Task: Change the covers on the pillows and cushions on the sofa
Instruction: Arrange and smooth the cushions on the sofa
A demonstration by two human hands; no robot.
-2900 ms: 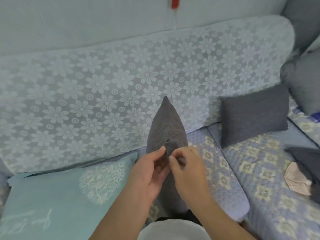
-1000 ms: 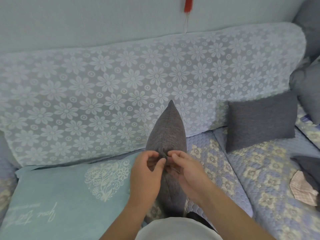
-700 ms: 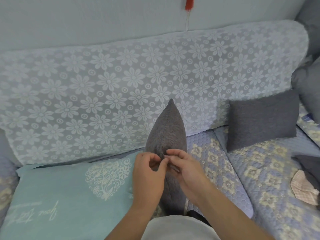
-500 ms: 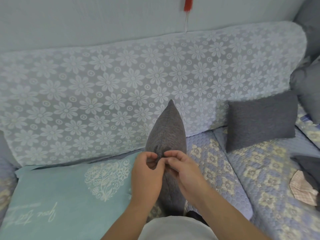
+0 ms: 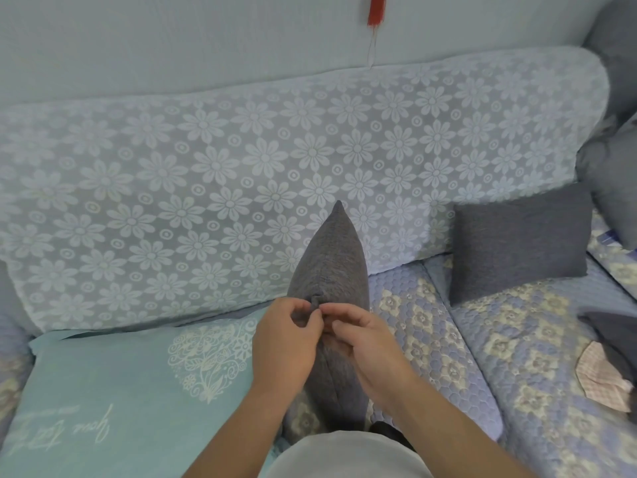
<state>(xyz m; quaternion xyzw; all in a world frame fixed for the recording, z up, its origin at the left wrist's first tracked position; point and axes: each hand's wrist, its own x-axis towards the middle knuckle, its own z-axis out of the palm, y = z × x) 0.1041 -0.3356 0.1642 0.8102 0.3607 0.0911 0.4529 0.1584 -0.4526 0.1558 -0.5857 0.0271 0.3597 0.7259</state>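
Holding the grey cushion (image 5: 331,267) on edge at the front of the sofa seat (image 5: 437,360), its narrow seam side turned up toward me, pointed corner aimed at the backrest. Dark grey, coarse weave; a seam runs down its middle. Near that seam a small tab or fold of fabric sticks up; whether it is a zipper pull I cannot tell.

My left hand (image 5: 286,343) has thumb and forefinger curled in a pinch on the fabric at that tab. My right hand (image 5: 365,343) meets it from the other side, fingers bent, tips pinching the same spot; the hands touch. Both hide the lower middle of the seam, so I cannot see whether it is open or closed there.

Just beside the cushion, toward the seat's left end, lies a flat teal pillow (image 5: 113,395) with a white heart-shaped leaf print and script lettering; its edge touches the cushion base. Behind stands the backrest under a lace cover (image 5: 241,174) of white daisies. Toward the seat's right end, a second grey cushion (image 5: 520,243) leans against the backrest, well apart from mine. At the seat's far right edge lie a dark cloth (image 5: 610,332) and a checked pinkish cloth (image 5: 603,377), touching. More grey cushions (image 5: 613,174) are piled at the right corner. A red tassel (image 5: 375,10) hangs on the wall above.
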